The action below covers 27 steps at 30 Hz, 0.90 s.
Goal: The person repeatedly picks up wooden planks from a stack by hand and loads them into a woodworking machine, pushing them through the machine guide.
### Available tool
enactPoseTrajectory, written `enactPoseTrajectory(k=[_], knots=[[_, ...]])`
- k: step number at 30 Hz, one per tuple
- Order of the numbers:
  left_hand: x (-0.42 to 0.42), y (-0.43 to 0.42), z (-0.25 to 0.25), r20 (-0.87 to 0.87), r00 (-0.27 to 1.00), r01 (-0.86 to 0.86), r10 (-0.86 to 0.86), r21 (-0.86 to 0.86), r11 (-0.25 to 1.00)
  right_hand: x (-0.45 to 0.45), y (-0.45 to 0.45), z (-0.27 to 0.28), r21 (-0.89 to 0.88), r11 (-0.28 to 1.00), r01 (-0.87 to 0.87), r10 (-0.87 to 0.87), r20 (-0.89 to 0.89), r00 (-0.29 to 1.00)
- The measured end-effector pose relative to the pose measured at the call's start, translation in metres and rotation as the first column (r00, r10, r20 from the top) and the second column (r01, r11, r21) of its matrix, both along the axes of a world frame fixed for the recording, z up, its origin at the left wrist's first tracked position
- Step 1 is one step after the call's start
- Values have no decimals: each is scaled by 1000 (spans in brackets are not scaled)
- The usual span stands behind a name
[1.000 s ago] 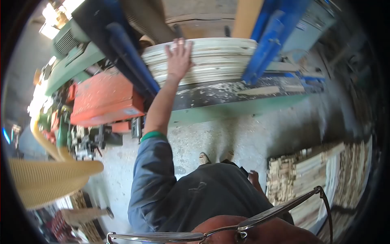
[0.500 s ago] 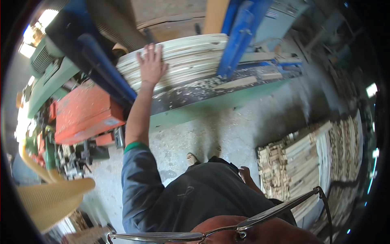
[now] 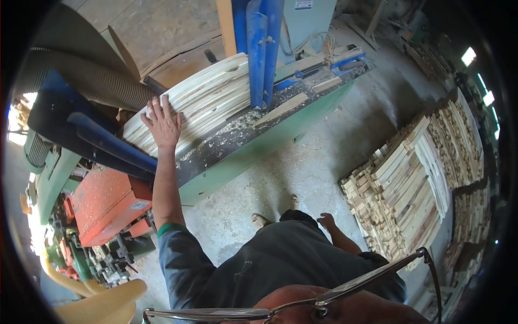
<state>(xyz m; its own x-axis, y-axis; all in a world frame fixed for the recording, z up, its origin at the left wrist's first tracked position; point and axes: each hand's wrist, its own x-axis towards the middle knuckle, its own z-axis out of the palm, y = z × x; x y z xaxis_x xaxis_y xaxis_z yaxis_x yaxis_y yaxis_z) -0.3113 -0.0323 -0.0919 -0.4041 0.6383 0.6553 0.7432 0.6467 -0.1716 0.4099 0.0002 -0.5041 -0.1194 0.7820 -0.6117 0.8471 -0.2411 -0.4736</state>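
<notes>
My left hand lies with spread fingers on the near-left part of a stack of long pale wooden strips. The strips lie side by side on a dark machine bed, between a blue guard on the left and a blue upright post. Low beside my body hangs my right hand, its fingers loosely bent and apart, with nothing visible in it. A loose thin wooden piece rests on the bed among shavings.
An orange-red machine housing stands at the left, with yellow hose below it. A ribbed grey hose runs behind the strips. Stacked wooden strips fill the floor at the right. Sawdust is scattered over the concrete floor.
My view has turned, so the bed and strips now appear more slanted and farther left. My left hand is still on the strips; my right hand still hangs low.
</notes>
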Motion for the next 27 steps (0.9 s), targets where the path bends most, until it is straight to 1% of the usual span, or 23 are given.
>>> enactPoseTrajectory(k=[3, 5, 7, 8, 9, 10, 11, 12, 13, 14, 15, 16, 17, 18, 19, 20, 21, 22, 23, 24, 25, 26, 27], knots=[[4, 2, 3, 27, 999, -30, 30, -16, 999, 10, -5, -6, 18, 1000, 25, -25, -3, 1000], [3, 6, 0, 15, 1000, -14, 14, 0, 1000, 18, -6, -3, 21, 999, 37, -37, -16, 999], [11, 9, 4, 17, 995, -100, 101, -30, 995, 29, -10, -7, 17, 999, 46, -46, -29, 999], [19, 13, 4, 11, 995, -101, 102, -34, 994, 36, -14, -8, 20, 997, 79, -78, -40, 996], [33, 18, 3, 28, 993, -118, 117, 34, 992, 42, -14, -10, 22, 994, 110, -109, -50, 993], [48, 21, -1, 46, 990, -138, 134, 101, 985, 49, -17, -3, 86, 995, 59, -59, -11, 998], [64, 26, -13, 59, 997, -62, 52, 185, 981, 53, -18, 3, 78, 996, 53, -52, -14, 999], [85, 34, -31, 94, 996, -23, 2, 217, 976, 65, -23, -7, 74, 991, 109, -107, -32, 994], [121, 39, -45, 204, 978, 10, -47, 178, 984, 78, -27, -15, 68, 984, 165, -162, -49, 986], [158, 44, -69, 294, 939, 113, -179, 227, 967, 89, -30, -17, 99, 988, 115, -111, -52, 993], [192, 50, -104, 375, 890, 188, -260, 218, 958, 103, -28, -33, 93, 988, 124, -119, -57, 991], [233, 54, -137, 511, 816, 227, -269, 145, 963, 117, -29, -48, 60, 985, 160, -155, -77, 985], [277, 57, -167, 654, 703, 288, -280, 98, 953, 138, -42, -60, 26, 975, 223, -220, -91, 971], [313, 57, -212, 827, 486, 360, -283, 106, 927, 148, -46, -48, 165, 983, 87, -83, -28, 996], [356, 56, -246, 946, 227, 444, -232, 112, 889, 164, -53, -56, 189, 976, 104, -102, -20, 995], [399, 55, -257, 991, 99, 557, -85, 15, 831, 180, -60, -53, 274, 958, 88, -82, -33, 996], [435, 54, -267, 995, 9, 672, 95, -76, 737, 191, -64, -47, 362, 925, 112, -109, -28, 994], [465, 56, -290, 974, -86, 773, 211, -69, 630, 201, -58, -19, 185, 962, 201, -202, -15, 979], [496, 60, -310, 929, -149, 851, 340, -55, 522, 217, -56, -23, 202, 950, 239, -251, 31, 968], [530, 64, -300, 929, -73, 898, 362, -96, 429, 233, -56, -18, 177, 935, 309, -318, 26, 948], [553, 64, -327, 953, -6, 927, 302, -108, 358, 250, -47, -12, 167, 918, 359, -367, 14, 930], [575, 73, -334, 947, -3, 940, 322, -107, 323, 269, -40, 1, 168, 899, 404, -413, 18, 911], [595, 82, -339, 939, 2, 948, 344, -111, 299, 284, -35, 17, 82, 856, 510, -514, 44, 857]])
